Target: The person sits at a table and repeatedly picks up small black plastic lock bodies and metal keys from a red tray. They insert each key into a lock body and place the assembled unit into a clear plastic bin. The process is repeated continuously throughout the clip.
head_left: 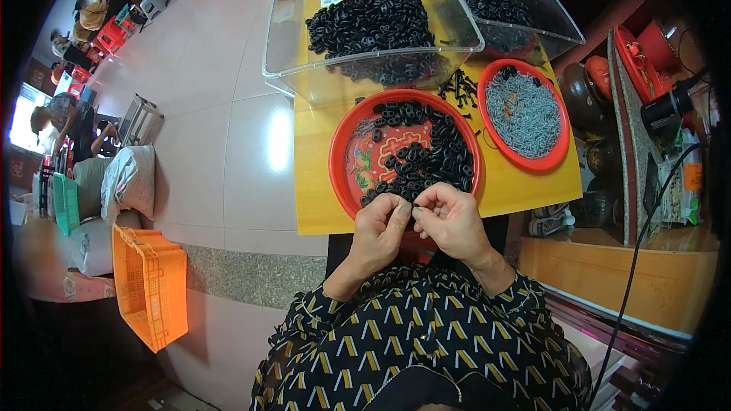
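Note:
My left hand point(382, 226) and my right hand point(451, 222) meet over the near rim of a red round tray point(339, 154). Both have thumb and fingers pinched on a small black part point(414, 208), mostly covered by the fingertips. Inside the tray lie many black oval pieces with two holes point(451, 146), heaped toward its right side, and a patterned bottom shows between them. To the right, a second red tray point(563, 144) holds a pile of small silvery metal pieces point(524, 116), perhaps screws or pins.
Two clear plastic bins point(274, 46) of black pieces stand at the back of the yellow table point(316, 198). Loose black pegs point(459, 91) lie between bins and trays. An orange crate point(152, 289) sits at left; shelves flank the right. A black cable point(636, 259) hangs there. People sit far left.

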A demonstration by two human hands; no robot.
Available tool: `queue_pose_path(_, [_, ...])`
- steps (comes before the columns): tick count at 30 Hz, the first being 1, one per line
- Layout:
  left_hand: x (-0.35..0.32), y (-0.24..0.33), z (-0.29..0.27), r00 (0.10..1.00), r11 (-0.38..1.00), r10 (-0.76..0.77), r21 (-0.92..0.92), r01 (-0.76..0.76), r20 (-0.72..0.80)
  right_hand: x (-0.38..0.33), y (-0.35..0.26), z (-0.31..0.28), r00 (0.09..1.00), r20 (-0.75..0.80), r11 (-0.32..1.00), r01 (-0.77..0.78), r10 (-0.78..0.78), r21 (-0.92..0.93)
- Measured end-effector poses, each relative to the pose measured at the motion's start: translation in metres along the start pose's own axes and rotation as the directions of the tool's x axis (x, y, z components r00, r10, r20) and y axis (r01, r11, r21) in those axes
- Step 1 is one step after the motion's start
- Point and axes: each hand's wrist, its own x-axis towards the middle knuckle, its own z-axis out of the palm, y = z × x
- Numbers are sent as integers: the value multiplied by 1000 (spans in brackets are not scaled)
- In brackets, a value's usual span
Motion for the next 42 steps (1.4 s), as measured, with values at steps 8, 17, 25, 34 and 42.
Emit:
queue_pose_path(8, [8,-2,0,998,998,61,25,-61,-25,6,8,-4,996,-46,996,81,-80,30])
queue_pose_path(17, [67,-3,-19,921,573,373,753,-324,113,12,16,-23,996,-65,970,-36,53,240])
queue_pose_path(25, [81,-17,-22,910,471,356,800,-371,213,14,25,-27,997,-25,952,-63,74,300])
queue_pose_path(34, [59,-15,-23,959,768,283,592,-244,28,23,30,-20,998,64,886,-47,20,461])
queue_pose_path(42, [75,-15,-21,926,601,356,727,-332,129,22,26,-16,997,47,881,-72,57,468])
